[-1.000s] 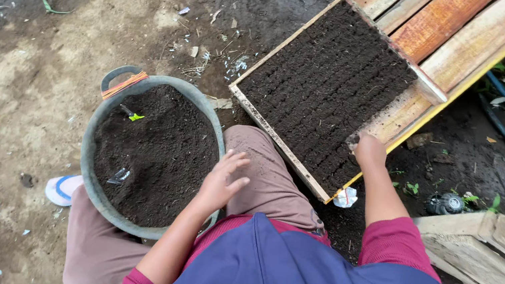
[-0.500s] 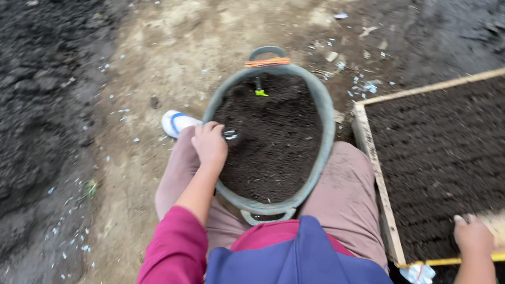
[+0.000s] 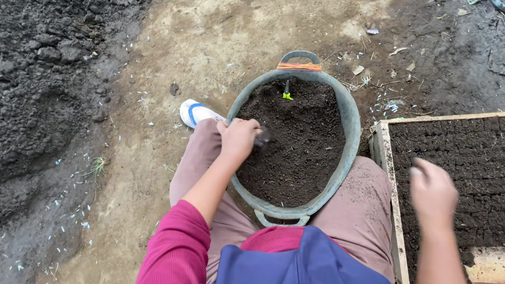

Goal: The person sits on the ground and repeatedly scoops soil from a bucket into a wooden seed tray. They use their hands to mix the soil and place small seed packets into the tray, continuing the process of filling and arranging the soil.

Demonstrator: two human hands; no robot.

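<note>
dark, crumbly soil fills the round grey tub sitting on the ground between the person's knees. it looks loose and damp, the kind that breaks apart and sifts through fingers, so a cupped scoop from underneath would carry it better than a pinch. the left hand rests at the tub's near left rim, fingers curled in and dug into the soil; something small and dark sits by the knuckles, though i can't tell whether it's a tool or a clod. the right hand hangs above the left edge of the wooden tray, blurred, fingers seemingly drawn loosely together, but it's too smeared to say whether it's holding anything. the tray is packed with the same soil pressed into rows. a little green tag stands in the soil near the tub's far side, just below the handle with its orange band. a white and blue sandal pokes out left of the tub.
</note>
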